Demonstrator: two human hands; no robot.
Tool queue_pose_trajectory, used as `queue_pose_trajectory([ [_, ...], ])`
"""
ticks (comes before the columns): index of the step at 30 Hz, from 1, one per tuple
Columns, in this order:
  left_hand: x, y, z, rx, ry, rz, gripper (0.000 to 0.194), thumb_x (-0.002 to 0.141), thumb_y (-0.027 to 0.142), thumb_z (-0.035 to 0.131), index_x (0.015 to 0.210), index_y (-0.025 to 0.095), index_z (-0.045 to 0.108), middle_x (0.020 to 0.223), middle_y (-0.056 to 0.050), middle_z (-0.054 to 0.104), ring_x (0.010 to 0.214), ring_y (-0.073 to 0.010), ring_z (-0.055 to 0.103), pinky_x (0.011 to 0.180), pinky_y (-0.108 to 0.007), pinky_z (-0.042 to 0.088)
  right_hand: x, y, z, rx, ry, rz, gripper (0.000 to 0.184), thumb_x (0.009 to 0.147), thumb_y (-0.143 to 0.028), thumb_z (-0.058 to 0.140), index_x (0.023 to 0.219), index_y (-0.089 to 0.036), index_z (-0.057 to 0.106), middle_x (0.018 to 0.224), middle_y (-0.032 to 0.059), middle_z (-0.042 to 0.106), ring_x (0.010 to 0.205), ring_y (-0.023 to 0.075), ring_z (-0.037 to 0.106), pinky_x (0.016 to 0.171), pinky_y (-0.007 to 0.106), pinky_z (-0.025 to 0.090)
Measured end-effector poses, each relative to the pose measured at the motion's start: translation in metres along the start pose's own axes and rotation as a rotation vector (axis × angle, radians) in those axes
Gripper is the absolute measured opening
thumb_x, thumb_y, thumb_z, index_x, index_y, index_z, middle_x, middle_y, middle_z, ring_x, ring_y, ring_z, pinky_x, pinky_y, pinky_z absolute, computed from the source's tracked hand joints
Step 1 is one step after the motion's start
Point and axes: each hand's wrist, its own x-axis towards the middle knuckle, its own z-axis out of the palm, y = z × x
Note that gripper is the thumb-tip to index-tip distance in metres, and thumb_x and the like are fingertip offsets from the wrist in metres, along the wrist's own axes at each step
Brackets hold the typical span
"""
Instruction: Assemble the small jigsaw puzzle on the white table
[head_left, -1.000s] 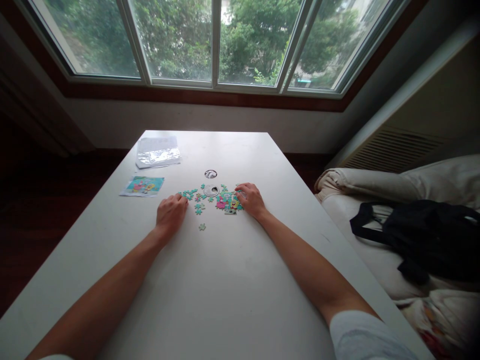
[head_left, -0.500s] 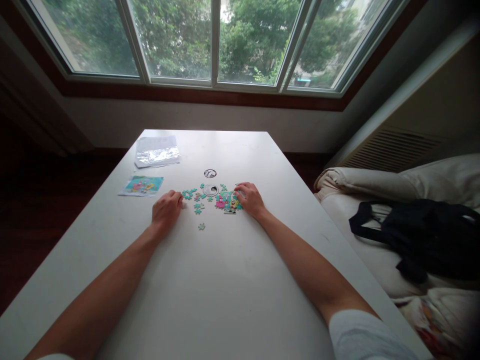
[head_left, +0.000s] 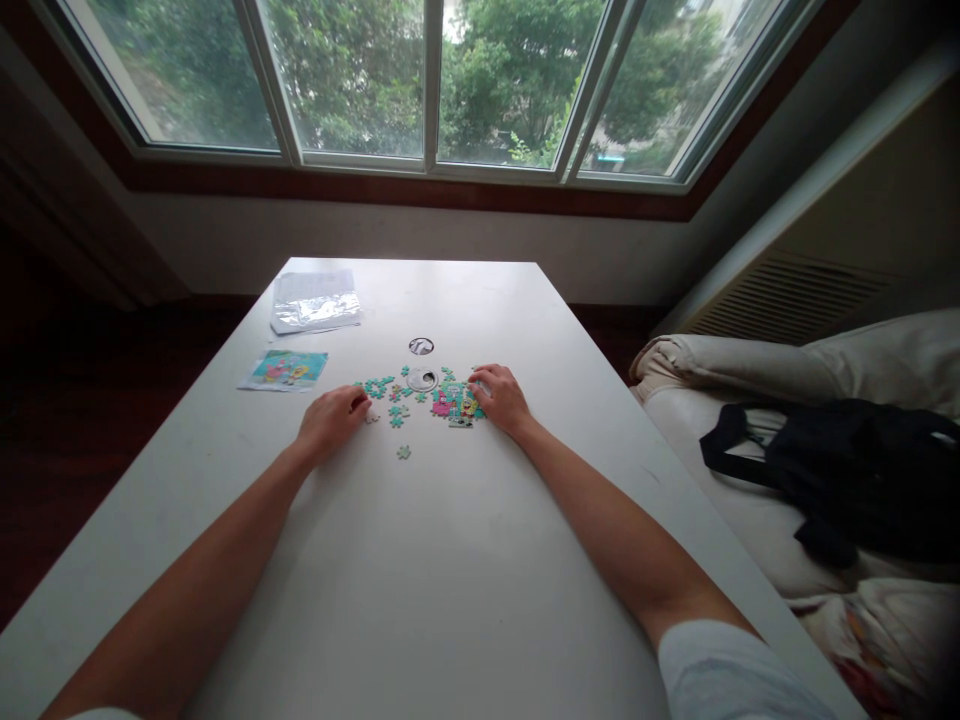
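My left hand (head_left: 335, 417) rests low over the table, its fingers curled and pinched at a small pale puzzle piece (head_left: 372, 417). Just beyond those fingertips lie several loose green puzzle pieces (head_left: 378, 387). A partly joined jigsaw puzzle (head_left: 454, 400), with a pink figure and a yellow figure, sits to the right. My right hand (head_left: 501, 397) lies at its right edge, fingers spread and resting on it, covering part of that side. One separate puzzle piece (head_left: 403, 452) lies nearer to me.
A round silvery disc (head_left: 422, 379) and a dark-rimmed round item (head_left: 421, 346) lie behind the pieces. A colourful picture sheet (head_left: 289, 370) and a clear plastic bag (head_left: 315, 302) are on the left of the white table (head_left: 450, 560). Dark clothing (head_left: 862, 480) lies on the sofa (head_left: 697, 400) at right.
My left hand has moved slightly toward me, and a pale puzzle piece now shows at its fingertips. More green pieces are uncovered beyond it. My right hand stays in place.
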Motion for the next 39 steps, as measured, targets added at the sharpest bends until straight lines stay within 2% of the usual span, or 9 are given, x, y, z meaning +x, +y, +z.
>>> queue_pose_trajectory([
  [4, 0.001, -0.004, -0.010, -0.094, -0.148, 0.083, 0.024, 0.091, 0.044, 0.053, 0.089, 0.025, 0.067, 0.089, -0.001, 0.070, 0.080, -0.0183, 0.064, 0.068, -0.028, 0.042, 0.000, 0.000, 0.001, -0.013, -0.003, 0.004, 0.015, 0.094, -0.028, 0.061, 0.101, -0.025, 0.074, 0.117, 0.0078, 0.068, 0.115, 0.0260, 0.057, 0.106, 0.044, 0.045],
  [6, -0.001, -0.003, -0.014, -0.101, -0.187, 0.133, 0.022, 0.088, 0.045, 0.057, 0.090, 0.025, 0.067, 0.091, -0.001, 0.069, 0.077, -0.0173, 0.063, 0.069, -0.027, 0.043, 0.000, 0.000, 0.001, -0.017, -0.003, 0.002, 0.015, 0.094, -0.028, 0.061, 0.101, -0.024, 0.074, 0.117, 0.0079, 0.067, 0.115, 0.0259, 0.057, 0.106, 0.044, 0.045],
  [14, -0.005, 0.006, -0.015, 0.010, -0.192, 0.224, 0.016, 0.089, 0.030, 0.051, 0.092, 0.025, 0.065, 0.092, -0.002, 0.068, 0.079, -0.0189, 0.063, 0.070, -0.028, 0.042, 0.000, 0.002, 0.002, -0.010, -0.004, -0.006, 0.014, 0.093, -0.027, 0.062, 0.100, -0.024, 0.074, 0.117, 0.0076, 0.068, 0.115, 0.0254, 0.057, 0.107, 0.043, 0.045],
  [19, -0.006, 0.014, -0.010, 0.095, -0.122, 0.195, 0.016, 0.093, 0.030, 0.048, 0.094, 0.024, 0.063, 0.097, -0.005, 0.069, 0.084, -0.0213, 0.064, 0.070, -0.030, 0.041, 0.000, 0.002, 0.002, -0.004, -0.001, -0.008, 0.014, 0.092, -0.027, 0.063, 0.098, -0.024, 0.075, 0.117, 0.0079, 0.068, 0.115, 0.0258, 0.057, 0.106, 0.044, 0.045],
  [26, -0.006, 0.021, 0.011, 0.154, 0.042, 0.142, 0.018, 0.096, 0.026, 0.044, 0.093, 0.023, 0.062, 0.095, -0.007, 0.068, 0.088, -0.0237, 0.063, 0.072, -0.032, 0.043, 0.000, 0.001, 0.001, -0.006, -0.019, 0.000, 0.015, 0.092, -0.028, 0.062, 0.098, -0.024, 0.075, 0.117, 0.0084, 0.068, 0.116, 0.0262, 0.057, 0.106, 0.045, 0.044],
  [32, -0.008, 0.031, 0.019, -0.096, 0.153, 0.122, 0.016, 0.094, 0.029, 0.052, 0.093, 0.024, 0.066, 0.099, -0.004, 0.069, 0.083, -0.0190, 0.064, 0.075, -0.030, 0.046, -0.001, 0.000, 0.001, -0.025, -0.025, -0.005, 0.015, 0.092, -0.028, 0.062, 0.099, -0.025, 0.075, 0.118, 0.0081, 0.067, 0.115, 0.0264, 0.057, 0.105, 0.046, 0.044],
  [36, -0.011, 0.047, 0.020, -0.257, 0.120, 0.109, 0.013, 0.090, 0.024, 0.054, 0.093, 0.024, 0.067, 0.090, -0.001, 0.070, 0.072, -0.0156, 0.062, 0.073, -0.028, 0.046, -0.001, -0.003, 0.002, -0.043, -0.035, -0.018, 0.015, 0.092, -0.028, 0.063, 0.100, -0.025, 0.075, 0.121, 0.0083, 0.066, 0.117, 0.0269, 0.057, 0.105, 0.046, 0.044],
  [39, -0.012, 0.056, 0.019, -0.355, 0.098, 0.062, 0.022, 0.088, 0.023, 0.055, 0.106, 0.025, 0.068, 0.083, 0.002, 0.070, 0.070, -0.0148, 0.062, 0.070, -0.027, 0.045, -0.001, -0.004, 0.001, -0.056, -0.039, -0.035, 0.015, 0.092, -0.028, 0.064, 0.102, -0.025, 0.075, 0.124, 0.0086, 0.065, 0.119, 0.0274, 0.056, 0.106, 0.046, 0.044],
])
